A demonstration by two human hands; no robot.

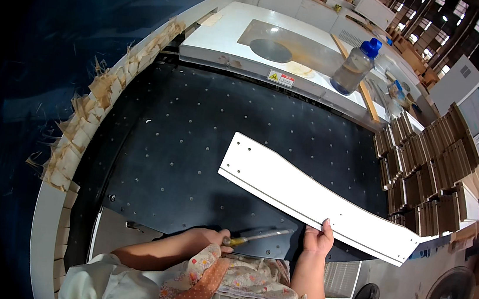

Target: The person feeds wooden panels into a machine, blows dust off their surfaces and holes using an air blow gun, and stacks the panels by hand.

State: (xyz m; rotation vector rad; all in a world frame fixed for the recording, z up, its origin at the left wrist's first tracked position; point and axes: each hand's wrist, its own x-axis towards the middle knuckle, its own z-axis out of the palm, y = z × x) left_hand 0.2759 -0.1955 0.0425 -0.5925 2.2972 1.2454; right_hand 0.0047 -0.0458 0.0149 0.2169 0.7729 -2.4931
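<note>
My left hand [213,238] is closed around the yellow handle of a long, narrow metal-bladed tool [267,234], which looks like a knife or a file. Its blade points to the right, over the near edge of the black table. With my right hand [318,240] I grip a long white board [305,195] by its near edge, the thumb on its upper face. The board is curved along its far edge, has small holes near both ends and a dark groove along its near side. It slants from the upper left down to the right, above the table.
The black table [196,115] is dotted with small studs. At the right stand stacks of cut boards [435,166]. A blue-capped bottle [353,68] stands on the white machine cover [222,41] at the back. Frayed strips [101,89] line the left side; a fan [446,297] is at the lower right.
</note>
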